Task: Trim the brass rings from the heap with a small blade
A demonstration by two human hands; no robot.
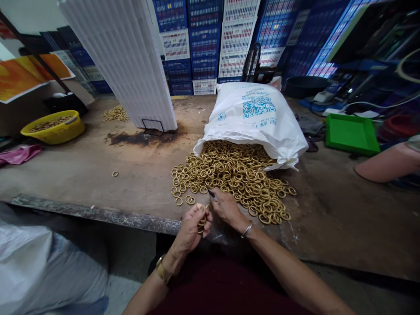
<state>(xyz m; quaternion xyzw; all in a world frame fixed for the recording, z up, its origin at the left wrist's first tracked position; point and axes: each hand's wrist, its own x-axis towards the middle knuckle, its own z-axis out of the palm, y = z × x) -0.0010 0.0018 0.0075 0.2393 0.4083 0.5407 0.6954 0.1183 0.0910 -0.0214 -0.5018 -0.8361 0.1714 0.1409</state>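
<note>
Several gold-coloured rings [201, 225] are gripped in my left hand [189, 227], one pinched upright between thumb and finger. My right hand [228, 210] is closed around a small knife [211, 194], whose dark pointed blade sticks out toward the left; its handle is hidden by my fingers. Both hands are close together at the table's front edge, the blade just above the left hand and apart from it. Right beyond them a heap of gold-coloured rings [229, 175] spills from the mouth of a white woven sack [226, 118] lying on its side.
On the wooden table [72, 162] a single ring [115, 174] lies at left. A yellow basin [55, 131] of rings stands farther left, near a tall white ribbed panel [131, 61]. At right are a green tray [351, 133] and a pink cylinder [380, 164]. Stacked crates [205, 41] line the back.
</note>
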